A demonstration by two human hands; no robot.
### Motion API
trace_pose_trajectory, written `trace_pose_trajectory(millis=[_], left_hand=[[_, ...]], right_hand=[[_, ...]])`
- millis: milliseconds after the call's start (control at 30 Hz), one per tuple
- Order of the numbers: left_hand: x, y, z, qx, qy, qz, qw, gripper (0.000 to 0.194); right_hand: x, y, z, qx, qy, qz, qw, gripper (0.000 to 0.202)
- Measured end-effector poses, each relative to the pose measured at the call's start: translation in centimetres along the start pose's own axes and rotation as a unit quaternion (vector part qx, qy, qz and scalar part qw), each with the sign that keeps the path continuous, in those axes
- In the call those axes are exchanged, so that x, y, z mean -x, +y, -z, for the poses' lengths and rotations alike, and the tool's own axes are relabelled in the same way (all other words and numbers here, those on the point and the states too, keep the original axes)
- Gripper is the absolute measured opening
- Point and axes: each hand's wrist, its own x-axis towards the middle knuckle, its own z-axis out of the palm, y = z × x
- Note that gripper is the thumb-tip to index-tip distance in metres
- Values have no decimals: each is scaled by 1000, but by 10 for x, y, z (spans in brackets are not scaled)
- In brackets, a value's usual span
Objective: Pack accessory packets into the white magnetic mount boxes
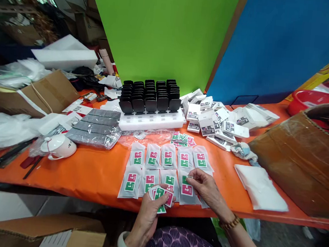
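My left hand (152,207) grips a fanned stack of small green and pink sachets (160,194) printed with 1 and 2, near the table's front edge. With thumb and fingertips closed at a green sachet (184,180), my right hand (206,185) is over the front row's right end. That sachet lies just above a pink sachet (186,190) on a frosted pouch (188,199). Two rows of similar pouches (136,148) are laid out, each showing a green and a pink sachet. My right hand covers part of the pouches at that end.
Behind the pouches lies a loose pile of sachets (182,139). Black stands (151,99) fill a white foam tray (152,125). White boxes (207,123) are heaped at right, near a brown carton (305,159). A white mug (61,148) lies left, beside a wrapped grey stack (95,129).
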Motion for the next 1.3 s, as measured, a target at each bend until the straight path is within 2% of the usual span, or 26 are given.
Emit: trace_pose_trajectory(millis=[100, 233, 300, 367, 433, 500, 600, 700, 800, 900, 1000, 1067, 1167, 1300], left_hand=[[-2, -1, 0, 39, 11, 23, 999, 36], [-3, -2, -2, 101, 18, 60, 993, 24], [-3, -2, -5, 90, 16, 62, 994, 21], [-2, -1, -7, 55, -3, 56, 997, 22], [-2, 0, -11, 18, -26, 48, 998, 28], [-1, 1, -15, -17, -52, 39, 998, 33], [-1, -1, -22, -66, -97, 35, 992, 37], [-1, -4, -28, -112, -134, 48, 983, 36], [-2, -7, -31, -141, -149, 69, 976, 35], [-4, -9, -29, -148, -146, 89, 974, 41], [-7, -10, -27, -145, -141, 105, 974, 50], [-9, -10, -26, -145, -134, 110, 974, 51], [-10, -11, -26, -135, -132, 118, 975, 47], [-9, -11, -30, -93, -136, 144, 976, 41]], right_hand=[[0, 11, 9, 87, 40, 26, 995, 20], [6, 19, 3, 225, 55, 85, 969, 11], [9, 20, 0, 285, 78, 123, 947, 6], [12, 19, -2, 315, 106, 142, 932, 10], [15, 15, -2, 304, 119, 144, 934, 15], [19, 7, -1, 248, 96, 129, 955, 15], [25, -8, -4, 136, 2, 66, 989, 17], [30, -18, -7, 72, -75, 25, 994, 13], [31, -16, -3, 48, -94, 29, 994, 3], [28, -5, 10, 6, -66, 19, 998, 14], [23, 6, 31, -43, 10, -8, 999, 22], [20, 13, 45, -34, 64, -11, 997, 22], [17, 21, 58, 73, 113, 17, 991, 16], [17, 31, 59, 257, 155, 94, 949, 5]])
